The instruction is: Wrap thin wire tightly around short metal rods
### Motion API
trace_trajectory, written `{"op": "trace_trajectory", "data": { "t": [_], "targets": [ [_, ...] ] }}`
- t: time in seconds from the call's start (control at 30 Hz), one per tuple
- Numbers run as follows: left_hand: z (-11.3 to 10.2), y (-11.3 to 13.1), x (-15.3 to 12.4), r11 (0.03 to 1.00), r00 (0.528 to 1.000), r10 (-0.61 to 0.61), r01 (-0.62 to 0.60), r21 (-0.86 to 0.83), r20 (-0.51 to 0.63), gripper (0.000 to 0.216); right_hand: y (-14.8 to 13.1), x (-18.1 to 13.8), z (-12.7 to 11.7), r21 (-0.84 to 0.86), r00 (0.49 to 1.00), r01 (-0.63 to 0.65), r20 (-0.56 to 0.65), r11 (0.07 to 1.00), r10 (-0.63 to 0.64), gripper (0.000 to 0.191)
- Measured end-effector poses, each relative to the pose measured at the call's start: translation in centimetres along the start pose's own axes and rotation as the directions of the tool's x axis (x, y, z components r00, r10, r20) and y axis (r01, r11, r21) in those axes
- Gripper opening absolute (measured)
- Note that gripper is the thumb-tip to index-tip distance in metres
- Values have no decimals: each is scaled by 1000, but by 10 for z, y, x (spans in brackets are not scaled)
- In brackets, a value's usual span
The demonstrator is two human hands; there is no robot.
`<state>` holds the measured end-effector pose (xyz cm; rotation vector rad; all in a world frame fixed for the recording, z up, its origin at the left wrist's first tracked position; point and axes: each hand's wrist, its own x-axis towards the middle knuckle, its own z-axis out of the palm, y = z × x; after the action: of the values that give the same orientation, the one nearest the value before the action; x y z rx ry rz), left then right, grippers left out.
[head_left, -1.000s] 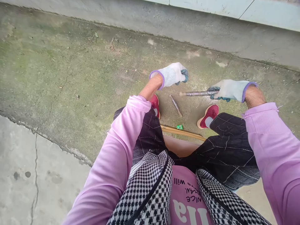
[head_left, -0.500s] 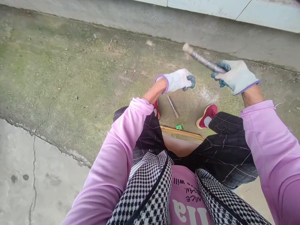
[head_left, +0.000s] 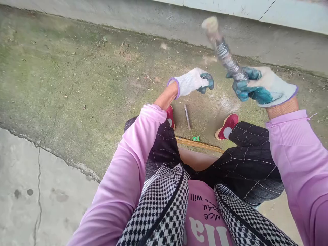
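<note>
My right hand (head_left: 263, 83), in a white glove with blue-green coated fingers, grips the lower end of a stick wrapped in silvery wire or tape (head_left: 227, 56). The stick tilts up to the left; its pale, rounded end is blurred. My left hand (head_left: 198, 81), gloved the same way, hovers over the ground with its fingers curled downward. Whatever it may hold is hidden. Just below, a shorter thin stick with a similar wrap (head_left: 187, 117) appears between my red shoes, beside the left one.
Mossy concrete ground (head_left: 77, 78) meets a grey wall base (head_left: 123, 18) ahead. A whitish powdery patch (head_left: 225, 102) marks the ground by the right shoe (head_left: 227, 126). A small green wrapper (head_left: 196, 138) lies at a wooden strip (head_left: 202, 145) before my knees.
My right hand has turned, swinging the wrapped stick's pale end upward and nearer the camera. The shorter stick has turned more upright in view. My left hand has barely shifted.
</note>
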<state>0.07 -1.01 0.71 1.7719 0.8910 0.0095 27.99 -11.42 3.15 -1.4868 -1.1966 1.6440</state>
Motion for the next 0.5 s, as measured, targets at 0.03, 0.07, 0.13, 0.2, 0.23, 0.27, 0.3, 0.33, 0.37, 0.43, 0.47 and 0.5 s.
{"op": "trace_trajectory", "data": {
  "t": [0.03,0.07,0.13,0.2,0.23,0.27,0.3,0.33,0.37,0.43,0.47,0.5],
  "targets": [
    [4,3,-1,999,1000,12,-11,-34,22,39,1,4,0,38,994,44,-98,998,-40,57],
    [8,5,-2,999,999,16,-14,-49,45,39,1,10,0,22,979,56,-197,998,-50,51],
    [12,9,-5,1000,998,-7,9,-26,66,37,3,21,-1,-199,929,-60,-371,978,-18,37],
    [11,10,-7,999,996,-45,43,28,78,38,5,29,-2,-516,884,-305,-466,801,36,26],
    [9,10,-8,996,995,-62,57,63,73,39,6,30,-2,-632,880,-395,-469,667,77,24],
    [5,9,-9,993,996,-75,69,99,58,40,7,31,-2,-721,890,-438,-433,537,145,22],
    [1,7,-9,988,996,-84,78,132,37,41,8,30,-1,-788,900,-435,-368,436,233,19],
    [-3,5,-10,983,996,-91,88,161,12,41,9,27,0,-838,901,-402,-289,370,323,15],
    [-7,3,-9,978,995,-100,100,185,-13,41,10,24,1,-874,891,-351,-201,337,406,11],
    [-15,-1,-8,970,992,-120,127,205,-50,42,12,16,1,-898,855,-232,-5,374,519,21],
    [-18,-3,-7,970,990,-125,136,203,-64,42,12,12,0,-864,845,-191,96,466,526,30],
    [-21,-5,-6,971,989,-122,136,195,-82,42,11,7,-2,-799,841,-161,196,580,504,43]
  ]
}}
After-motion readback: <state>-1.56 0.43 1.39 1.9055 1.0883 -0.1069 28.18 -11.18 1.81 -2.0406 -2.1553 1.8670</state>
